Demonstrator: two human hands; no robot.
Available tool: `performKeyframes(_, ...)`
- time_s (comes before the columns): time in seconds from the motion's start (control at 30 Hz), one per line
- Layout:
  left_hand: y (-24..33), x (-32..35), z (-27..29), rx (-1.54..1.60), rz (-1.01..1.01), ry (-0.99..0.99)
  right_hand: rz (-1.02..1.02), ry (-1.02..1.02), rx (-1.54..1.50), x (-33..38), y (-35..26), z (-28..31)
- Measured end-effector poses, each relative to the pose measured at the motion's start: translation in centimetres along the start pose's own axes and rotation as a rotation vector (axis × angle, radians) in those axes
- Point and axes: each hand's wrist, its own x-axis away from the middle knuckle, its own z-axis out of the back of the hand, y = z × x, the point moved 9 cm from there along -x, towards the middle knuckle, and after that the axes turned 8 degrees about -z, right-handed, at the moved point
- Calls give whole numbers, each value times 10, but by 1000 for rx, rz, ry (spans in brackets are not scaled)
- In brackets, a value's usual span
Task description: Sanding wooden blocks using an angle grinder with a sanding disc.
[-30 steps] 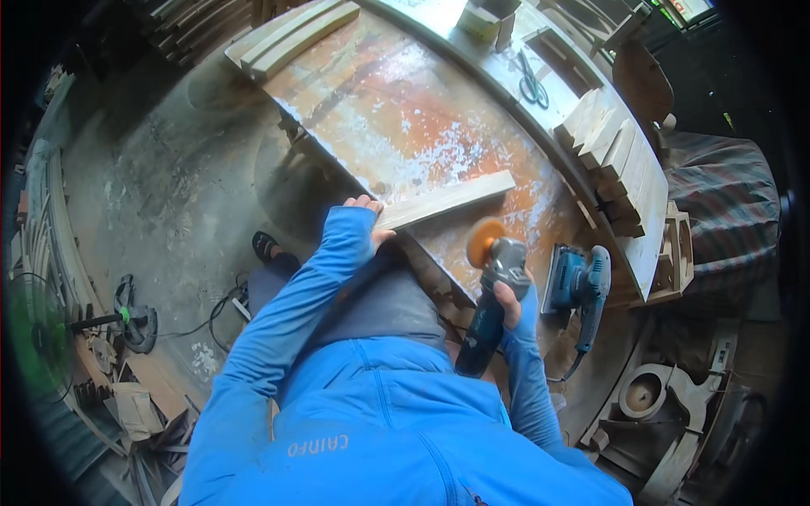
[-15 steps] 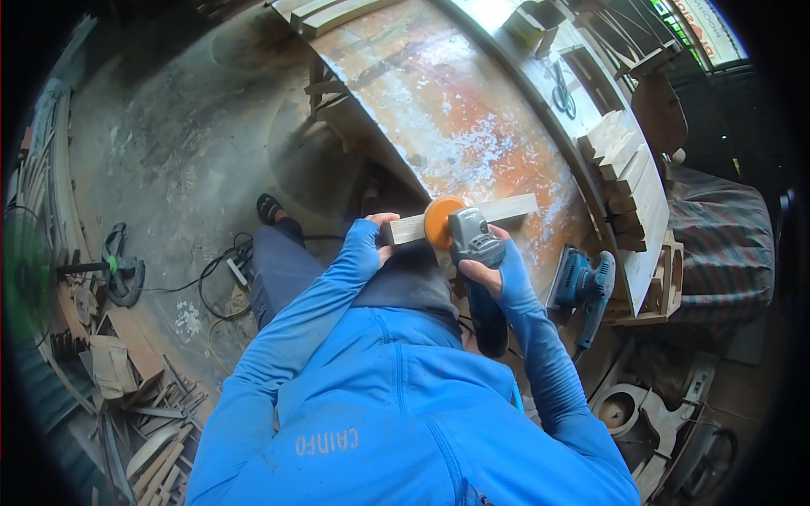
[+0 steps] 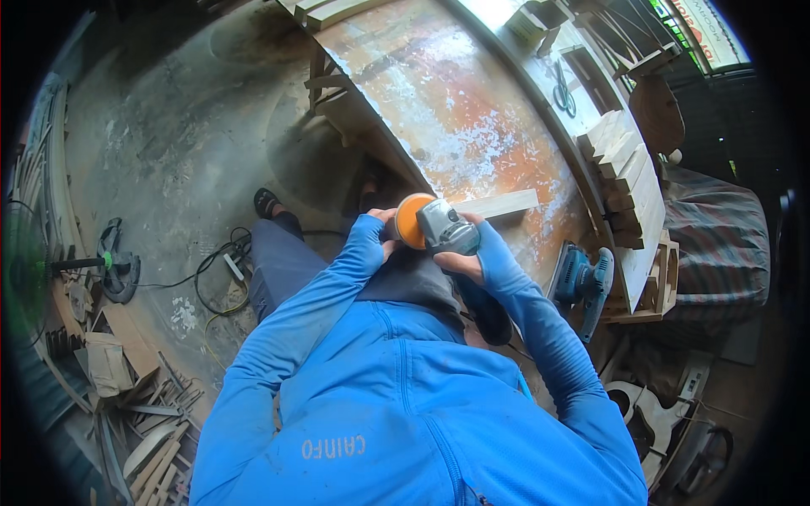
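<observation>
My right hand (image 3: 464,257) is wrapped round the grey head of an angle grinder (image 3: 447,226), whose dark body hangs down toward my lap. Its orange disc (image 3: 413,221) lies over the near end of a squared wooden bar (image 3: 506,204). The bar's far part rests on the worn table (image 3: 472,110). My left hand (image 3: 386,229) grips the bar's near end, partly hidden behind the disc.
A blue sander (image 3: 582,282) sits at the table's right edge. Beyond it are stacked wood blocks (image 3: 620,169). A fan (image 3: 25,261) stands far left near offcuts (image 3: 160,455). Cables (image 3: 207,282) run across the floor, and longer boards (image 3: 333,13) lie at the table's far end.
The grinder has slid left along the bar, so its disc has moved from beside my left hand to right against it. My right hand travelled with it; the bar stayed in place.
</observation>
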Motion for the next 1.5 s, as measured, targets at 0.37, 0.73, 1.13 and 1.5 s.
performKeyframes(0.37, 5, -5, 2, -60, -135, 32, 6, 137, 61, 5, 31, 51)
performKeyframes(0.73, 7, -1, 2, -79, -145, 56, 1, 69, -10, 0, 13, 16)
performKeyframes(1.13, 11, -6, 4, -112, -189, 63, -24, 20, -50, -5, 9, 15)
performKeyframes(1.5, 15, -7, 4, -124, -274, 43, -132, 174, -1, 3, 51, 89)
